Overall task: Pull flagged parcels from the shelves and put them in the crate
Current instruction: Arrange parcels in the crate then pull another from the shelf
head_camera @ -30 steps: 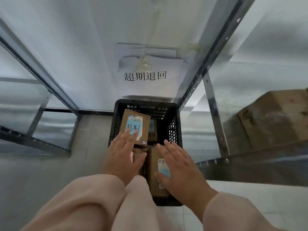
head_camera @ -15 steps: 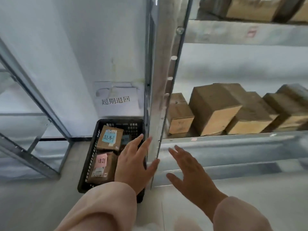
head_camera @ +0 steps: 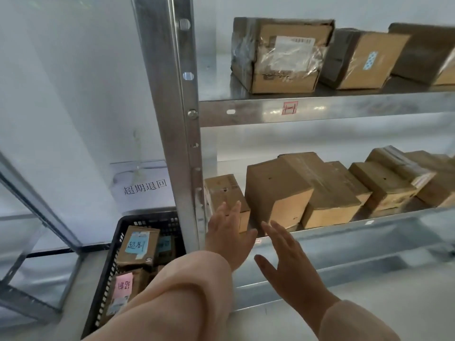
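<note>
Head view. The crate (head_camera: 147, 217), black and slotted, sits on the floor left of and below the left hand's fingers (head_camera: 229, 212), beyond the post (head_camera: 177, 119). It holds several cardboard parcels. The blue-note parcel (head_camera: 138, 244) lies nearest its far wall, and the pink-note parcel (head_camera: 123, 286) lies nearer the camera. A third parcel with a blue patch shows between the blue-note parcel and the post.

The left hand (head_camera: 226, 232) holds nothing, its fingers straight and close together with the thumb out to the right. The fingertips overlap the small box (head_camera: 221, 190) on the lower shelf (head_camera: 344, 232); whether they touch it is unclear. The right hand (head_camera: 288, 262) is also empty, with fingers straight and slightly spread. Its tips are just below the big box (head_camera: 278, 190) and apart from it.

More boxes run right of the fingers along the lower shelf. Above them, the upper shelf (head_camera: 344, 107) carries a wrapped box (head_camera: 283, 55) and others.

The left sleeve (head_camera: 172, 299) covers the crate's near right corner. The rightmost boxes are cut off by the frame edge. Most box labels are too blurred to read.
</note>
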`<state>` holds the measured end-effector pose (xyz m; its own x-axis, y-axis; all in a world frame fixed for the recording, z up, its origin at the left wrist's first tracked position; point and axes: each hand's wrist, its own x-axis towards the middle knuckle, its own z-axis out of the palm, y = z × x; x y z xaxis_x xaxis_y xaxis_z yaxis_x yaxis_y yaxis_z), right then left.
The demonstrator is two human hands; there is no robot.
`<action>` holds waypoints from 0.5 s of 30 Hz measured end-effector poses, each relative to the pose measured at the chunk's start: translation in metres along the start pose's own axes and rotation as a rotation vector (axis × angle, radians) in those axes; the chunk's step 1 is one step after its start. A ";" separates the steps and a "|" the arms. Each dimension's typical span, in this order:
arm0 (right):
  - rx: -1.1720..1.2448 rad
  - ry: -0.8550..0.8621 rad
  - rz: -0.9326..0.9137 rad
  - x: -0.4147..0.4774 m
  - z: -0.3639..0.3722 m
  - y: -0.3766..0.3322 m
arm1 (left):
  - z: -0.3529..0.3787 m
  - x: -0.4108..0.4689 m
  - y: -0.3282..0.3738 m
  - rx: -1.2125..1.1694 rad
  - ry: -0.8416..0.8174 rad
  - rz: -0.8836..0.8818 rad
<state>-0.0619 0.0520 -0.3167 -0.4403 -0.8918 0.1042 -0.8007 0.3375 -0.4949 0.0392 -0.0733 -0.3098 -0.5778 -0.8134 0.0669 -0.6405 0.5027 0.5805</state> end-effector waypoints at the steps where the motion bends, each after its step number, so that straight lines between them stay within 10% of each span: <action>1: -0.003 0.006 -0.006 0.006 -0.004 0.003 | 0.002 0.012 0.004 0.016 -0.021 -0.035; 15: 0.046 0.131 -0.163 0.060 -0.032 0.046 | 0.012 0.094 0.009 0.129 -0.110 -0.416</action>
<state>-0.1387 0.0235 -0.3053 -0.3582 -0.8854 0.2962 -0.8475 0.1752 -0.5011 -0.0277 -0.1418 -0.3080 -0.3036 -0.9217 -0.2416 -0.8835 0.1774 0.4335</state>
